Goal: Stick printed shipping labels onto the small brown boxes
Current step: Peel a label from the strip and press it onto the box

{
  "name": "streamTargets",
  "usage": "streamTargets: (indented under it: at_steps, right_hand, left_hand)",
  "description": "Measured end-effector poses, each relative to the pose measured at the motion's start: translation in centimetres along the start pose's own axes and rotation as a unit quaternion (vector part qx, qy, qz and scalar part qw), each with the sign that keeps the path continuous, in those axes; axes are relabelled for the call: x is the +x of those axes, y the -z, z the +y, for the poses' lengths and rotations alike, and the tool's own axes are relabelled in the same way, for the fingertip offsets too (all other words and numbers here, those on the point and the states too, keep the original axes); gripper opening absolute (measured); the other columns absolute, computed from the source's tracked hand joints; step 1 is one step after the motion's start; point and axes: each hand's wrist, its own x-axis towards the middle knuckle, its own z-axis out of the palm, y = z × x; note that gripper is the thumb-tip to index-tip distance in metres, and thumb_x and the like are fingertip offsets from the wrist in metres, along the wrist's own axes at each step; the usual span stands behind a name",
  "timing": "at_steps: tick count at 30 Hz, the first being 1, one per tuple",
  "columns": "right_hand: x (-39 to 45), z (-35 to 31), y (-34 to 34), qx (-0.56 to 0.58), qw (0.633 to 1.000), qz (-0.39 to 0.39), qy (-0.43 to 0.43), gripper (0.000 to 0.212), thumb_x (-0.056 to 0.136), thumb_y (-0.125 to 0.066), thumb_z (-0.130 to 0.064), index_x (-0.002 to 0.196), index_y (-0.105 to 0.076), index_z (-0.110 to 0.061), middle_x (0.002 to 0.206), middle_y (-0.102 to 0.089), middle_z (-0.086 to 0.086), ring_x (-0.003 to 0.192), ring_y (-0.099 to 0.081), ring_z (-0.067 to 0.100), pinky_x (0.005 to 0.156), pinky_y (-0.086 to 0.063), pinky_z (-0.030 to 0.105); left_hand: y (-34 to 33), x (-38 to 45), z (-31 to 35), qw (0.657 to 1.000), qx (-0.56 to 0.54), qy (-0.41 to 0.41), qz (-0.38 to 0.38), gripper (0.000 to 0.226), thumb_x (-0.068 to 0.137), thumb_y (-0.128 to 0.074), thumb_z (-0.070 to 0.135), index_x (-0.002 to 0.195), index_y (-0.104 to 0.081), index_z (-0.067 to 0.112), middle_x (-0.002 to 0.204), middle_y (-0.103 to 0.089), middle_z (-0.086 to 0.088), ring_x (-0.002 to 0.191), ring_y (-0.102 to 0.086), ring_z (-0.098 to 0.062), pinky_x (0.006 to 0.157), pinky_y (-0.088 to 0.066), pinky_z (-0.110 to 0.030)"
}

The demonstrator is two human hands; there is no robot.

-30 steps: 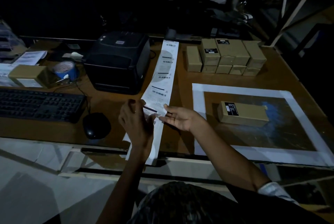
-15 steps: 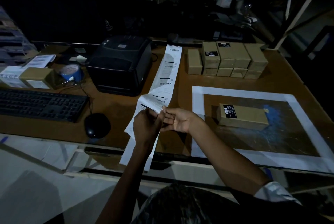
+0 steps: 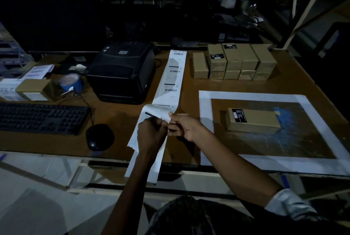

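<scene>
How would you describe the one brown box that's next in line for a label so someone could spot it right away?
Find the white taped square on the right of the wooden table. Inside it lies a single brown box, flat on its long side, with a small black sticker at its left end. Unlike the stacked boxes at the back of the table, it sits alone.

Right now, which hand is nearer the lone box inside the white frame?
Right. The right hand pinches the label strip just left of the frame, nearest the box. The left hand grips the strip farther left.
</scene>
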Motion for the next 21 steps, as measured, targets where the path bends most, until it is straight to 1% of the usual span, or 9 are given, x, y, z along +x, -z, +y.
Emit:
streamTargets:
  at_steps: [2,4,8,11,13,15,17,19,21]
  right_hand:
    - [0.1,0.1,0.0,-0.007,0.999,0.033,0.009,0.023,0.095,-0.069,-0.019,0.104,-0.061,0.001,0.086,-0.064,0.013,0.075,-0.066,0.022,0.061,-0.063,0.040]
    - [0.3,0.1,0.0,-0.015,0.998,0.065,0.020,0.029,0.095,-0.069,-0.016,0.115,-0.062,0.003,0.102,-0.070,0.018,0.079,-0.070,0.025,0.053,-0.060,0.032]
    - [0.9,0.5,0.0,-0.028,0.992,0.118,0.042,0.020,0.096,-0.068,-0.015,0.108,-0.062,0.000,0.091,-0.069,0.015,0.061,-0.065,0.018,0.040,-0.047,0.023]
    - [1.7,1.0,0.3,-0.047,0.986,0.148,0.052,0.016,0.094,-0.070,-0.017,0.093,-0.061,-0.004,0.099,-0.070,0.019,0.069,-0.064,0.022,0.039,-0.043,0.023]
    - [2.1,1.2,0.4,-0.057,0.984,0.159,0.056,0.017,0.094,-0.070,-0.017,0.093,-0.062,-0.002,0.099,-0.070,0.019,0.069,-0.063,0.023,0.039,-0.043,0.022]
    - [2.3,1.4,0.5,-0.071,0.980,0.172,0.067,0.021,0.093,-0.071,-0.018,0.098,-0.065,0.001,0.099,-0.072,0.018,0.074,-0.066,0.025,0.047,-0.050,0.025]
    - [2.4,1.6,0.5,-0.085,0.975,0.188,0.081,0.017,0.093,-0.072,-0.018,0.090,-0.065,-0.003,0.093,-0.072,0.013,0.080,-0.068,0.025,0.063,-0.058,0.031]
    - [2.5,1.9,0.4,-0.104,0.970,0.201,0.095,0.019,0.094,-0.071,-0.017,0.080,-0.061,-0.009,0.083,-0.069,0.007,0.077,-0.066,0.022,0.068,-0.058,0.033]
    - [3.0,2.1,0.4,-0.140,0.959,0.214,0.122,0.026,0.094,-0.070,-0.017,0.071,-0.059,-0.012,0.081,-0.067,0.009,0.078,-0.065,0.024,0.072,-0.056,0.037]
  left_hand:
    - [0.5,0.1,0.0,1.000,0.005,0.006,-0.016,0.037,0.083,-0.056,0.036,0.055,-0.053,0.012,0.048,-0.054,0.000,0.047,-0.055,-0.014,0.051,-0.038,-0.029]
    - [1.0,0.2,-0.1,0.999,0.002,0.009,-0.033,0.039,0.079,-0.055,0.038,0.056,-0.058,0.007,0.049,-0.058,-0.005,0.049,-0.060,-0.021,0.053,-0.048,-0.035]
    - [1.8,0.2,-0.7,0.997,-0.048,0.039,-0.045,0.038,0.075,-0.061,0.041,0.064,-0.064,0.004,0.060,-0.067,-0.009,0.062,-0.069,-0.026,0.062,-0.058,-0.046]
    - [2.5,0.0,-0.9,0.994,-0.076,0.061,-0.042,0.041,0.073,-0.065,0.041,0.066,-0.064,0.001,0.064,-0.068,-0.014,0.066,-0.069,-0.033,0.063,-0.058,-0.051]
    - [3.3,-0.2,-0.9,0.993,-0.091,0.071,-0.040,0.040,0.074,-0.067,0.041,0.066,-0.064,0.002,0.063,-0.067,-0.013,0.063,-0.068,-0.032,0.063,-0.056,-0.051]
    - [4.1,-0.3,-1.2,0.989,-0.114,0.082,-0.039,0.043,0.072,-0.067,0.046,0.069,-0.066,0.003,0.064,-0.068,-0.012,0.062,-0.066,-0.033,0.061,-0.056,-0.052]
    - [5.0,-0.3,-1.3,0.987,-0.129,0.088,-0.039,0.039,0.078,-0.069,0.043,0.071,-0.068,0.004,0.065,-0.069,-0.010,0.064,-0.067,-0.032,0.059,-0.055,-0.045]
    - [6.0,-0.2,-0.9,0.983,-0.153,0.093,-0.032,0.029,0.087,-0.072,0.028,0.072,-0.069,0.003,0.064,-0.069,-0.007,0.056,-0.065,-0.019,0.052,-0.050,-0.031]
    - [6.9,-0.2,-0.4,0.979,-0.172,0.104,-0.019,0.024,0.090,-0.070,0.016,0.073,-0.069,-0.002,0.062,-0.069,-0.009,0.052,-0.059,-0.015,0.046,-0.045,-0.023]
